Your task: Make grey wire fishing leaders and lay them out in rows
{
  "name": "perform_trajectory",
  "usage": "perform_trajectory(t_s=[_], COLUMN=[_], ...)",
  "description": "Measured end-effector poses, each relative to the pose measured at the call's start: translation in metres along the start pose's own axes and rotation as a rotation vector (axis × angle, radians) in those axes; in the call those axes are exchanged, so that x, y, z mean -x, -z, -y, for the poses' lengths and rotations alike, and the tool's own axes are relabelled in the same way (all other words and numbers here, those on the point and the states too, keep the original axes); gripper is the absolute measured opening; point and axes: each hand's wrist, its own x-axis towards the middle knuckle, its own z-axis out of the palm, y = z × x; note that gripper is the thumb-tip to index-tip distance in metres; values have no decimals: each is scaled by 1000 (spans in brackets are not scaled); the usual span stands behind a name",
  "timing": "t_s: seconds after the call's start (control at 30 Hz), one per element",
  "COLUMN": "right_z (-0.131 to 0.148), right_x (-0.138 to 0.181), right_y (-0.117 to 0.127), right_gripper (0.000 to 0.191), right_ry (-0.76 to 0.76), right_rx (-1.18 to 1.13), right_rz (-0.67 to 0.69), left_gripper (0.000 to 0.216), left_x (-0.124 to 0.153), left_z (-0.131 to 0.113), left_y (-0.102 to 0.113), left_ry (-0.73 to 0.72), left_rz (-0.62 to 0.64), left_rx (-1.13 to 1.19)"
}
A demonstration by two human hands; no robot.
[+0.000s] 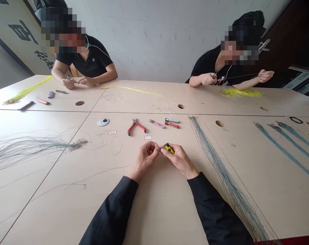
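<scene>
In my right hand [178, 158] is a yellow and black lighter [169, 148], with the thumb and forefinger pinched near the left hand. My left hand [145, 158] is closed in a pinch, its fingertips almost touching the right ones. What it pinches is too fine to make out. A thin cord [100, 172] lies across the table to the left of that hand. Beyond the hands lie red-handled pliers [136, 127], pink-handled thread snips [157, 124], a white lighter [172, 120] and a red lighter [172, 125].
A bundle of blue-grey cords [215, 158] runs along my right; another bundle [42, 148] spreads at left. Smaller blue bundles [284, 146] lie far right. A round lid-like disc [103, 121] sits near a label [112, 132]. Two people work opposite with yellow cords [241, 93].
</scene>
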Motion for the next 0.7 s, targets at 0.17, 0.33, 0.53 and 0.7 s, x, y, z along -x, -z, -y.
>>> perform_trajectory(t_s=[0.17, 0.33, 0.53, 0.7], right_z=[-2, -6, -1, 0], right_x=[-1, -3, -2, -2], right_y=[-1, -4, -3, -2], right_gripper=[44, 55, 54, 43], right_ry=[13, 15, 38, 36], right_rx=[46, 113, 301, 287], right_rz=[-28, -71, -172, -156], left_gripper=[29, 31, 31, 31], left_x=[1, 2, 3, 5], left_z=[-1, 1, 0, -1], left_y=[-1, 0, 1, 1], left_ry=[12, -20, -4, -3], left_rz=[5, 40, 41, 57], left_rx=[26, 3, -44, -62])
